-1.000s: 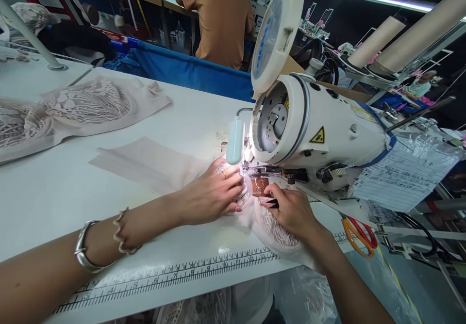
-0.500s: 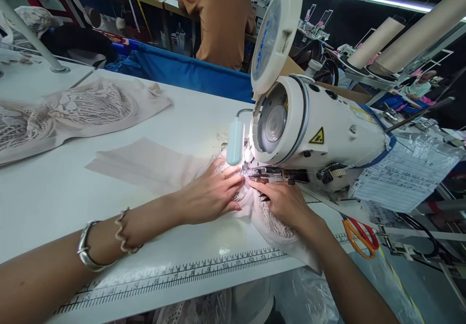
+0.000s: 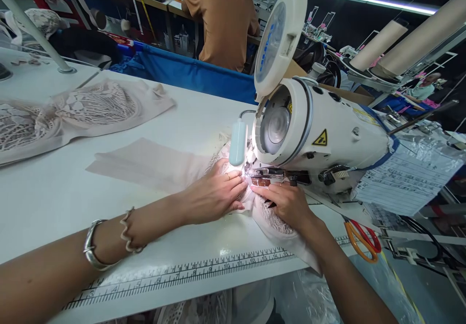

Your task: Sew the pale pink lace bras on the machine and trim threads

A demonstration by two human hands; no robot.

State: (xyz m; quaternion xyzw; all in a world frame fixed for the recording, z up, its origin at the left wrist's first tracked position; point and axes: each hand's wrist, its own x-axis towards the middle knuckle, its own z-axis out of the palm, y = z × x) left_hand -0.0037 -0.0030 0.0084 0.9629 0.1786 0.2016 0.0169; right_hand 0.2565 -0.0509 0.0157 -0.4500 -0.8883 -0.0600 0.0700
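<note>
Under the needle area of a white sewing machine [image 3: 327,120] lies a pale pink lace bra piece [image 3: 278,224]. My left hand [image 3: 214,193] rests flat on its left part, fingers extended toward the presser foot. Just right of the needle, my right hand [image 3: 289,202] has its index finger stretched onto the fabric. Its other fingers curl around a small dark pointed tool [image 3: 270,203], mostly hidden by the hand. A sheer fabric strip [image 3: 145,161] trails left from the piece. A pale blue lamp [image 3: 237,143] lights the stitching spot, where the fingertips partly hide the fabric.
Another lace bra piece [image 3: 105,105] lies at the table's left. A printed ruler [image 3: 204,268] runs along the front edge. Orange-handled scissors [image 3: 358,244] hang at the right. Behind the table are a blue cloth bin [image 3: 196,74] and a seated person [image 3: 227,23].
The view has shifted slightly, so the machine appears a little lower and farther right. Both hands stay on the lace piece beside the needle, with hardly any visible movement.
</note>
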